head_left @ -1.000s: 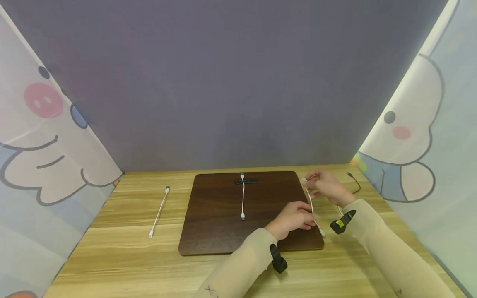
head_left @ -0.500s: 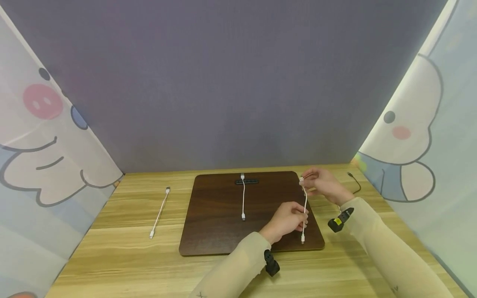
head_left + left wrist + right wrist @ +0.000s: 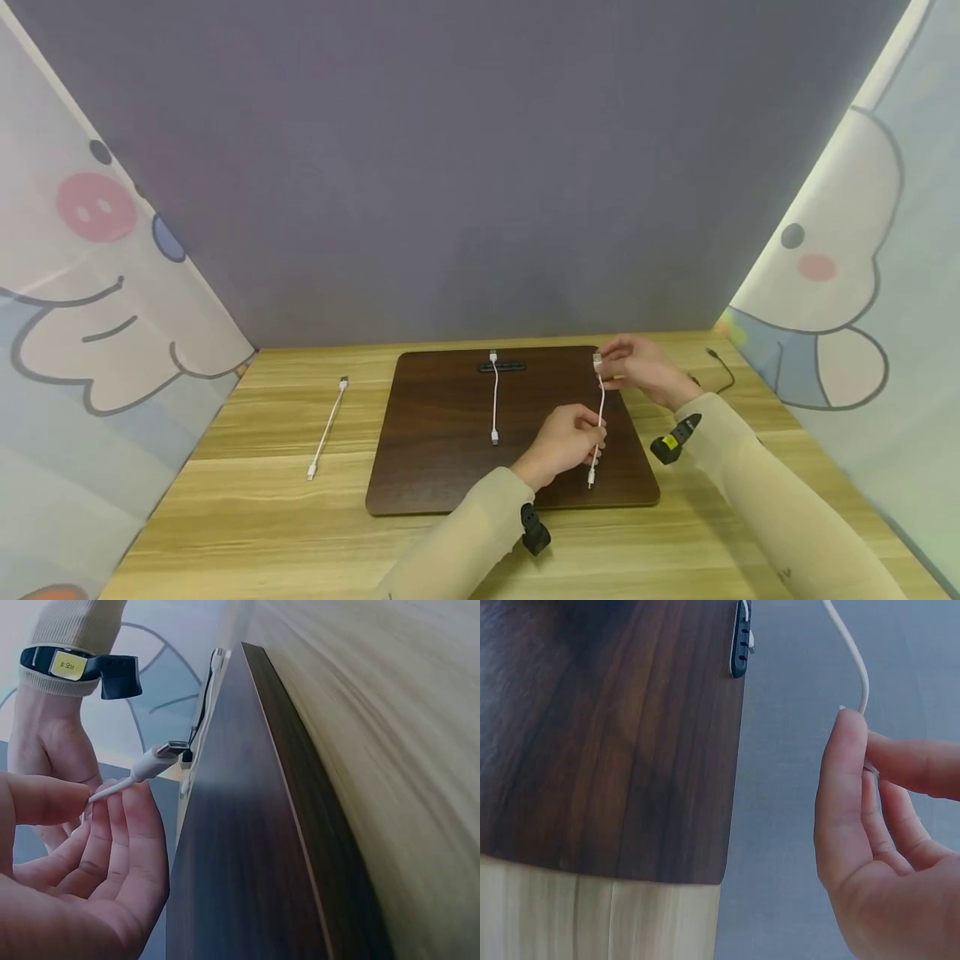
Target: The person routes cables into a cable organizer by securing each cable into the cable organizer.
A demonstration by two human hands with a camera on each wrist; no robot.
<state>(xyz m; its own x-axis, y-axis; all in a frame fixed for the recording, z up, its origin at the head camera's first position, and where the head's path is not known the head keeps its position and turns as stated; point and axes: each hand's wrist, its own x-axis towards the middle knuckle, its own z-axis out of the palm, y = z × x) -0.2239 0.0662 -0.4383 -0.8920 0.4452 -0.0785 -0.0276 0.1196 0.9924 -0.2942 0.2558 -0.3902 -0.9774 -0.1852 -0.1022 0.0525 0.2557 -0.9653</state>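
Note:
A short white USB cable (image 3: 602,402) hangs over the right part of the dark wooden board (image 3: 431,467). My left hand (image 3: 566,435) pinches it near its lower end, and the USB-C plug (image 3: 155,762) sticks out past the fingertips in the left wrist view. My right hand (image 3: 643,367) holds the upper end by the USB-A plug (image 3: 597,361), mostly hidden by fingers in the right wrist view. At the board's back edge sits a black cable clip strip (image 3: 513,366), with a second white cable (image 3: 495,404) running over it and down the board.
Another white cable (image 3: 327,427) lies on the wood-grain table (image 3: 255,517), left of the board. A thin black cable (image 3: 724,367) lies curved at the back right, beyond the right hand. A grey panel (image 3: 480,183) stands behind the table, with printed curtains at both sides.
The held white cable has moved left from the board's right edge to over the board. Both hands have shifted left with it, and the left hand now pinches its lower part.

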